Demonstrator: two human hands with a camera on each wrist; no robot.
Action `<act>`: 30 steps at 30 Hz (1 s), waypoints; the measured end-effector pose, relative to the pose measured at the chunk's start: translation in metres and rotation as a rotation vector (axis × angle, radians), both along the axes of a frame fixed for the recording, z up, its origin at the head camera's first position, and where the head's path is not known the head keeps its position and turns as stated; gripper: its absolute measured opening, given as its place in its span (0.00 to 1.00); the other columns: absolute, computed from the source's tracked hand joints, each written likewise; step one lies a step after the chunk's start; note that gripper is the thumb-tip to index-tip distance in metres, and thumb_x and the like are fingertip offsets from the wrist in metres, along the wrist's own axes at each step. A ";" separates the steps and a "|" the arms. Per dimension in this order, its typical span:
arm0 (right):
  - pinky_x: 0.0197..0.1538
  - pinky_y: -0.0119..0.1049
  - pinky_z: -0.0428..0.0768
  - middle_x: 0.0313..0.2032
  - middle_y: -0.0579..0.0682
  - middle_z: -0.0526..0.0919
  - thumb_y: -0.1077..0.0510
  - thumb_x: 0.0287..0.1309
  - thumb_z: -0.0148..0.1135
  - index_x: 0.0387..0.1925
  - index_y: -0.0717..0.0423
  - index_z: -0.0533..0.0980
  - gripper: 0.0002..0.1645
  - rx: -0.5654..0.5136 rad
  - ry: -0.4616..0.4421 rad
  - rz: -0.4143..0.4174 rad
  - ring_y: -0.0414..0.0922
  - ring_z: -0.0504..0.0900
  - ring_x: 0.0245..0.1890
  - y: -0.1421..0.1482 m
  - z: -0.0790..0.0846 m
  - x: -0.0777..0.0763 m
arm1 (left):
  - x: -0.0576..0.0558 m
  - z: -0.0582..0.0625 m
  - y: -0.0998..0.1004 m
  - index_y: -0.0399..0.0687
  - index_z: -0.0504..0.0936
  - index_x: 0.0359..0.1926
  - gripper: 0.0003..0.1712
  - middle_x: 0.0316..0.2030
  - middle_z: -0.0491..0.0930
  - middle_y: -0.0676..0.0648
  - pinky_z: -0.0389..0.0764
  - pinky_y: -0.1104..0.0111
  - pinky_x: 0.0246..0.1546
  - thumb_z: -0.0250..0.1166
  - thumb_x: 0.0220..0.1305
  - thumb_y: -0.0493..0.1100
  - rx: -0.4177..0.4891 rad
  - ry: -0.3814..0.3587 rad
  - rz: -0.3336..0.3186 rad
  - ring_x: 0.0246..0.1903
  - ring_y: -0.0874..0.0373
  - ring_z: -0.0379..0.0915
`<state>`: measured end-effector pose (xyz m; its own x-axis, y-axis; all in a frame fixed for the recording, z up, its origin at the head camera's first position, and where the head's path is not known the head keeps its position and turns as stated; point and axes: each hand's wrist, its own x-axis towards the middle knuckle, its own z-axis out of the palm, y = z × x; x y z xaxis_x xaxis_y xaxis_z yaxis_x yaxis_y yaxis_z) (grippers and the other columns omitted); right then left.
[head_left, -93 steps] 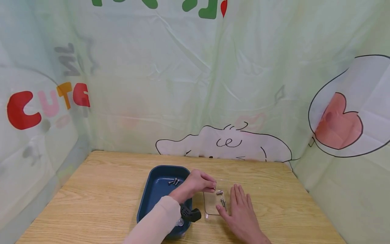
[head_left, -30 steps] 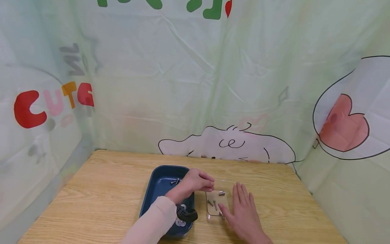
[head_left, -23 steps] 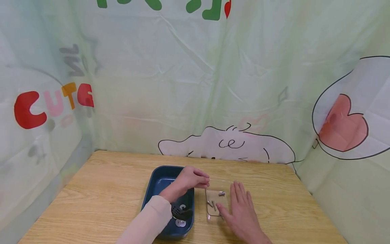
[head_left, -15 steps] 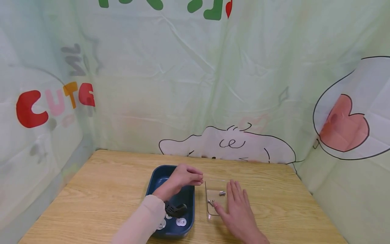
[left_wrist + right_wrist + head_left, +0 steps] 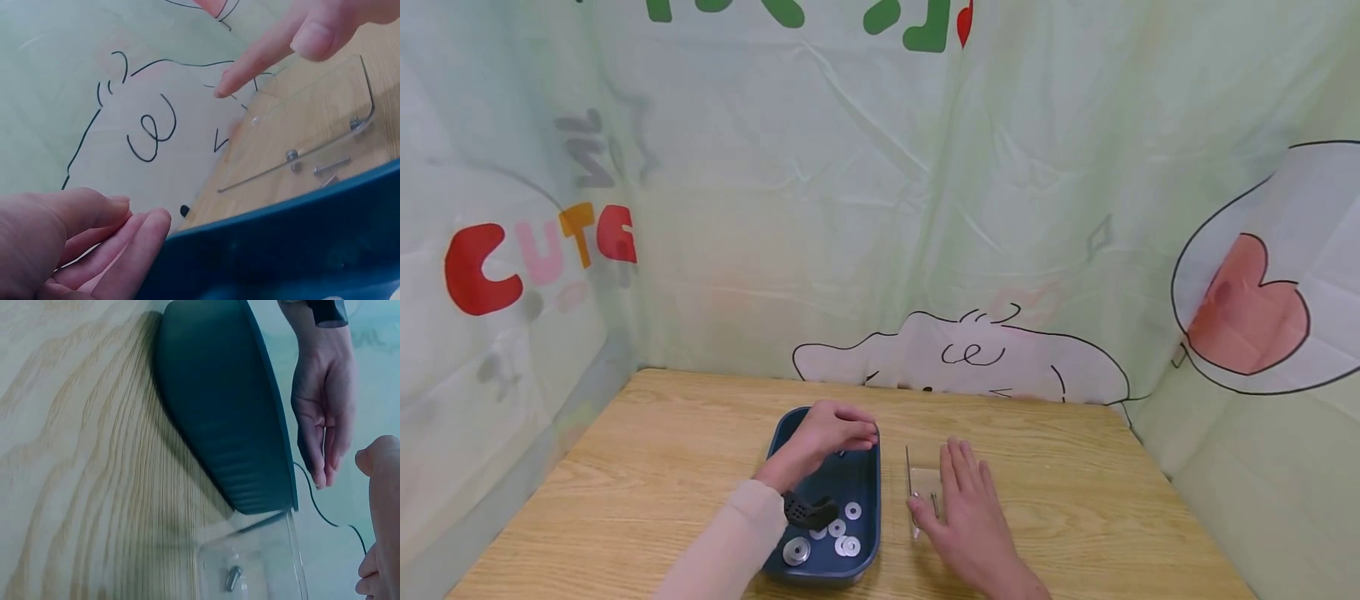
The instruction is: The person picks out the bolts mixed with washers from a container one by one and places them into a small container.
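My left hand [image 5: 823,429] is above the far part of the blue tray [image 5: 878,500]. Its fingers lie together with the thumb near the fingertips; nothing shows between them in the left wrist view. My right hand [image 5: 966,508], fingers straight and side by side, lies across the right part of a clear plastic box [image 5: 925,477], covering much of it. Inside the box are several small metal screws, one of them [image 5: 331,166] lying flat in the left wrist view and another screw [image 5: 233,579] showing in the right wrist view.
Several metal washers [image 5: 852,511] lie in the near part of the tray, and a small screw [image 5: 841,453] shows below my left hand. A black band [image 5: 808,510] is on my left wrist. A printed curtain [image 5: 790,208] hangs behind the wooden table [image 5: 685,450].
My left hand has moved left, from over the clear box to over the tray. My right hand has shifted left across the box, and the screws in it have changed position.
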<state>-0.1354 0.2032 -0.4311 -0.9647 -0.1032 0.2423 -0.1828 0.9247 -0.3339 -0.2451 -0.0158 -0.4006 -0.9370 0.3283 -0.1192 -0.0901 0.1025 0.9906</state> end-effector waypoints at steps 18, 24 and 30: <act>0.79 0.60 0.44 0.79 0.55 0.48 0.28 0.62 0.53 0.77 0.58 0.51 0.56 0.019 -0.078 0.046 0.54 0.43 0.80 -0.029 -0.002 -0.001 | -0.002 -0.012 -0.021 0.32 0.82 0.51 0.15 0.41 0.87 0.38 0.85 0.59 0.49 0.64 0.67 0.37 -0.079 -0.003 0.108 0.39 0.48 0.88; 0.78 0.61 0.45 0.79 0.54 0.48 0.26 0.61 0.52 0.77 0.57 0.51 0.57 0.018 -0.131 0.093 0.54 0.42 0.80 -0.037 -0.006 0.000 | -0.004 -0.020 -0.025 0.33 0.83 0.50 0.14 0.40 0.87 0.40 0.86 0.60 0.48 0.63 0.68 0.37 -0.131 -0.010 0.140 0.39 0.50 0.88; 0.78 0.62 0.46 0.78 0.55 0.50 0.24 0.60 0.50 0.76 0.59 0.52 0.58 0.048 -0.127 0.156 0.55 0.44 0.79 -0.048 -0.012 0.003 | -0.004 -0.027 -0.023 0.32 0.83 0.51 0.14 0.41 0.87 0.39 0.86 0.63 0.46 0.62 0.68 0.37 -0.181 0.006 0.150 0.40 0.50 0.88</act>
